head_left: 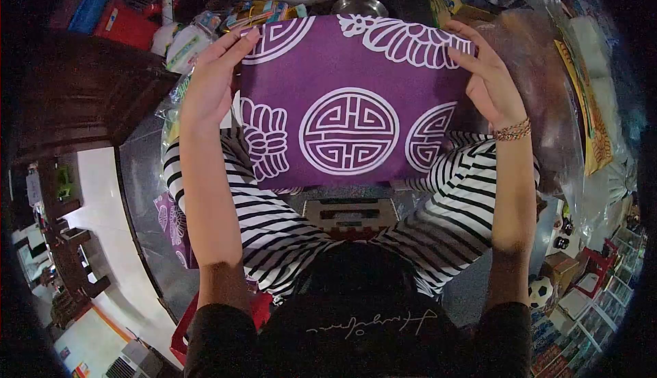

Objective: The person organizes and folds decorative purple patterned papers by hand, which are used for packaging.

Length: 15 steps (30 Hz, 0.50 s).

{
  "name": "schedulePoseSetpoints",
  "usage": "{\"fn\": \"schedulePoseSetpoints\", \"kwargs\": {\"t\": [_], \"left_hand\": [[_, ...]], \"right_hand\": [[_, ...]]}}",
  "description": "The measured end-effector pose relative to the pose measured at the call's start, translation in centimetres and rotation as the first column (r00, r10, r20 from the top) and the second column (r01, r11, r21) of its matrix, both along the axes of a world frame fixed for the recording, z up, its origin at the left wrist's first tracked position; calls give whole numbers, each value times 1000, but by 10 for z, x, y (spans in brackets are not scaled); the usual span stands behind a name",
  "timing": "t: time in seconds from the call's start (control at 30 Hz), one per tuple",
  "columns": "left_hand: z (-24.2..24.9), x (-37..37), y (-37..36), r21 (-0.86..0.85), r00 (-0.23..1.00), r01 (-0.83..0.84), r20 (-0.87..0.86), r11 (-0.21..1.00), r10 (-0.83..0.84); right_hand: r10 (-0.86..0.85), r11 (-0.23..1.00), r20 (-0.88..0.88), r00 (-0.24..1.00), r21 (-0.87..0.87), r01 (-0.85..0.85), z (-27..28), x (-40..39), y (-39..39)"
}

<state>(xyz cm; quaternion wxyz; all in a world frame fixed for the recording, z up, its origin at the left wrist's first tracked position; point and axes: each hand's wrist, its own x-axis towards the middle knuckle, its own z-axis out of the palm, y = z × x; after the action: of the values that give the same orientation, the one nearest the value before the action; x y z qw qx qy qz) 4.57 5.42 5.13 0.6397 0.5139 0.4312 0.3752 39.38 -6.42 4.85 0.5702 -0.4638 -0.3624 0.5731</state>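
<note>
A purple cloth (349, 97) printed with white round emblems is stretched flat in front of me, above my lap. My left hand (213, 77) grips its upper left edge, fingers laid along the cloth. My right hand (487, 77), a beaded bracelet (513, 131) on its wrist, grips the upper right edge. The cloth's lower edge hangs over my black-and-white striped trousers (274, 231). A small brown patterned box (350, 215) lies between my knees, below the cloth.
Packaged goods and bags (274, 11) crowd the area beyond the cloth, with a metal bowl (359, 5) at the top. Wrapped stock (588, 104) stands at the right. More purple cloth (172, 224) lies by my left knee. A small football (540, 289) sits lower right.
</note>
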Motion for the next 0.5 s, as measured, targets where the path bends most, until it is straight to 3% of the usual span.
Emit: {"fn": "schedulePoseSetpoints", "kwargs": {"t": [0.13,0.3,0.5], "left_hand": [[3,2,-4,37,999,-50,-7,998,51],[2,3,-3,202,994,-101,-28,974,109],[9,4,-13,307,989,-143,6,941,149]], "right_hand": [[0,1000,-1,1000,-23,0,1,-5,-1],[-44,998,166,985,48,37,-2,-3,2],[-72,990,155,985,132,52,9,-5,-6]]}}
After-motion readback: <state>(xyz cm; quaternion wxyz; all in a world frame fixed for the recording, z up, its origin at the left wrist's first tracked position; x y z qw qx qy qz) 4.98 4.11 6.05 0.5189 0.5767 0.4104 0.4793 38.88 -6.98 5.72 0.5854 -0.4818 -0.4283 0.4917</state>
